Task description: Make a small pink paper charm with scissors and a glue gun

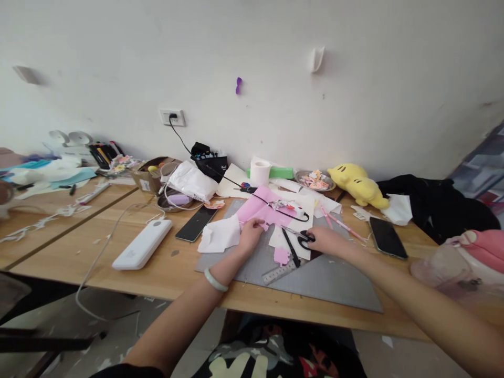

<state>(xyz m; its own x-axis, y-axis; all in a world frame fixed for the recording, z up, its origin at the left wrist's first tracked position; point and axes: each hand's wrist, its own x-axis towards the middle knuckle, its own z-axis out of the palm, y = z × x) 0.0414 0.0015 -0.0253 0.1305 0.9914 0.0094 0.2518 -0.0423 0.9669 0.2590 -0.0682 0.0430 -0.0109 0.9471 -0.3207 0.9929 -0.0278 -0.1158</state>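
My left hand (250, 234) pinches the edge of a pink sheet of paper (258, 208) that lies on the grey cutting mat (331, 278). My right hand (327, 240) is closed around black-handled scissors (302, 237), whose blades point left toward the pink sheet. A small pink cut-out (281, 255), a black pen (290, 247) and a clear ruler (277, 272) lie on the mat between my hands. A white paper piece (219, 234) sits just left of my left hand.
A white power bank (142, 243) and a dark phone (196, 223) lie to the left, another phone (387, 237) to the right. A yellow plush toy (357, 184), tape roll (260, 172), marker case (209, 159) and black cloth (433, 202) line the wall side.
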